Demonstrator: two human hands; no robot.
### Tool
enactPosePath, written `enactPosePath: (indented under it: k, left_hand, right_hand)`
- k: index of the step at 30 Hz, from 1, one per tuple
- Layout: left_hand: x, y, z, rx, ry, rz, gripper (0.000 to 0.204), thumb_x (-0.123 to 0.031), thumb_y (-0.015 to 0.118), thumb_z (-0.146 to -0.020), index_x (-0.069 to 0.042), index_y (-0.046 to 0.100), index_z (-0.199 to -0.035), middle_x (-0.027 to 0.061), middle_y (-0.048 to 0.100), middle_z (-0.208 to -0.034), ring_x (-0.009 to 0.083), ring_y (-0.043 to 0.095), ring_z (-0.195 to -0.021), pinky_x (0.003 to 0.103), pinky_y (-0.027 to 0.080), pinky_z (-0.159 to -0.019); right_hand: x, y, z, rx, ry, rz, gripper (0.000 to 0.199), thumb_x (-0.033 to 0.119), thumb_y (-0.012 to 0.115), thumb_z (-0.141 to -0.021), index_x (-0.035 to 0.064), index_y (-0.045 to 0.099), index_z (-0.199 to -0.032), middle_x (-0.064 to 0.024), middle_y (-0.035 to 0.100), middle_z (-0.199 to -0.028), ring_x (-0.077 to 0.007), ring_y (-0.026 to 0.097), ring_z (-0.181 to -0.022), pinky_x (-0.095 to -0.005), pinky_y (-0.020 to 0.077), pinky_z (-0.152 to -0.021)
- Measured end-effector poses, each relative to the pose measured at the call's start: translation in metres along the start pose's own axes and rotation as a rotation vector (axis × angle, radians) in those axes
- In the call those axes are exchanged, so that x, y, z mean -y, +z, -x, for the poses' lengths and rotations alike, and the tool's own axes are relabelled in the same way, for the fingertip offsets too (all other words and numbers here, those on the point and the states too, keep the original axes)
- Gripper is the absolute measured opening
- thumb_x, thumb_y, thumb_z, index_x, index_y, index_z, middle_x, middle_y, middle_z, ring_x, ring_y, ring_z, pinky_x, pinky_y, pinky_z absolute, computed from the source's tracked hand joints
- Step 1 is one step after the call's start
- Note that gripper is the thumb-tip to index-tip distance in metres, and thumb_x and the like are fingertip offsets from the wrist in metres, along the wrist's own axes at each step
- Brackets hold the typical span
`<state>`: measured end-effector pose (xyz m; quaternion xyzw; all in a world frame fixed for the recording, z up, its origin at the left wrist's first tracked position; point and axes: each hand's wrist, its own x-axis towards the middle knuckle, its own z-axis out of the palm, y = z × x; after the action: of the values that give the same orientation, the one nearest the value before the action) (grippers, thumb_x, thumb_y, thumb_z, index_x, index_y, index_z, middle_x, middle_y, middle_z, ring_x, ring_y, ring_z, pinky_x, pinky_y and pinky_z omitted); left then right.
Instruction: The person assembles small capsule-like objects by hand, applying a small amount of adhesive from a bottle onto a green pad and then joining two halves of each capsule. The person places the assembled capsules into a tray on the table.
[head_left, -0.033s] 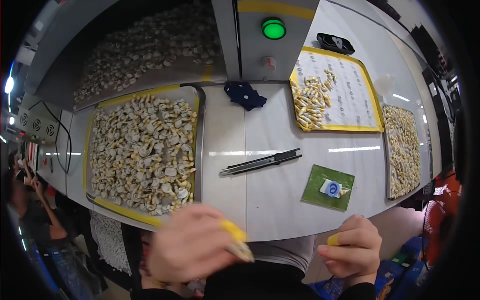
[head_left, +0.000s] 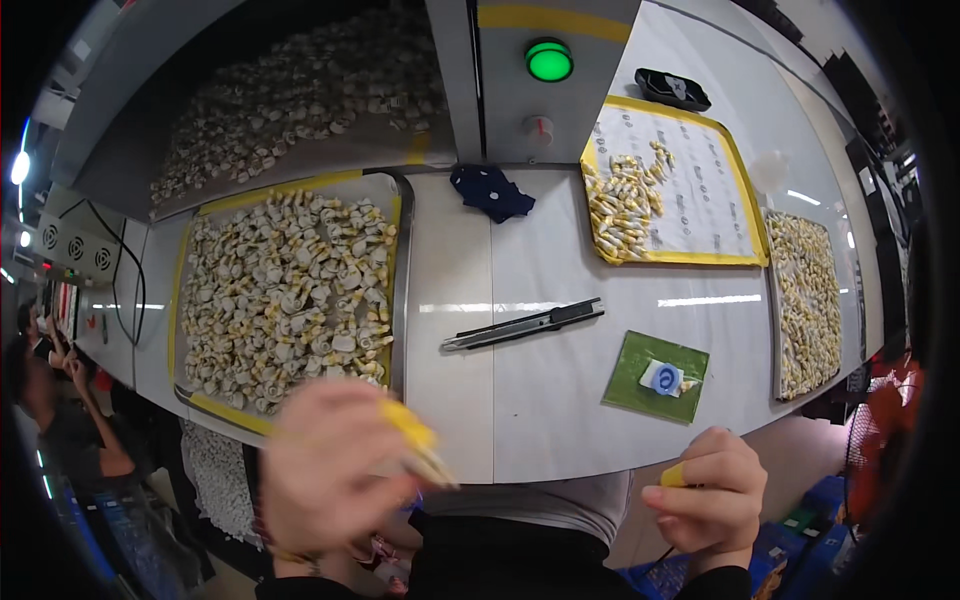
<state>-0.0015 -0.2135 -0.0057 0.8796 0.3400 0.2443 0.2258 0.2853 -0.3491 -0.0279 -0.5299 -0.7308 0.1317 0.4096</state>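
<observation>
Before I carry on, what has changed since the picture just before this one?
The left hand has moved left and slightly away from the body, now overlapping the near right corner of the left tray. It is blurred, so I can't tell whether it holds a piece; no pick-up or release shows. The curled right hand, cutter knife and green mat stay essentially as they were.

Ahead of my right hand, a green sheet looks like glossy plastic on the smooth, shiny tabletop. Between it and my left hand, farther off, lie a metallic-looking knife and a matt cloth.
</observation>
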Motion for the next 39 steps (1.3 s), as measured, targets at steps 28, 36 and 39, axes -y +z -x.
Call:
enactPosePath:
  k: [28, 36, 39]
  left_hand:
    - [0.208, -0.119, -0.096, -0.253, -0.27, -0.367, 0.024, -0.019, 0.065, -0.092, 0.002, 0.063, -0.105, 0.013, 0.07, -0.094, 0.0211, 0.067, -0.085, 0.031, 0.049, -0.073]
    - [-0.01, -0.042, 0.002, 0.102, -0.201, 1.036, 0.014, -0.007, 0.065, -0.092, 0.003, 0.071, -0.084, 0.0181, 0.073, -0.085, 0.0241, 0.072, -0.072, 0.032, 0.059, -0.062]
    - [-0.01, 0.012, -0.015, 0.883, -0.476, 1.156, 0.018, 0.005, 0.062, -0.089, 0.006, 0.068, -0.106, 0.0139, 0.071, -0.106, 0.0191, 0.067, -0.097, 0.027, 0.054, -0.084]
  right_hand:
    - [-0.014, -0.051, 0.029, -0.135, 0.079, 0.211, 0.011, 0.01, 0.073, -0.07, 0.0061, 0.073, -0.081, -0.0044, 0.058, -0.069, -0.0181, 0.053, -0.058, -0.0294, 0.0382, -0.052]
    - [-0.066, -0.061, -0.08, 0.209, 0.099, 0.421, 0.02, 0.007, 0.074, -0.075, 0.0074, 0.07, -0.095, -0.0091, 0.064, -0.082, -0.0273, 0.062, -0.078, -0.0378, 0.0493, -0.068]
    - [-0.111, -0.052, -0.106, 0.307, 0.086, 0.436, 0.014, 0.008, 0.067, -0.082, 0.0061, 0.07, -0.096, -0.0106, 0.066, -0.087, -0.0289, 0.064, -0.085, -0.0384, 0.0511, -0.075]
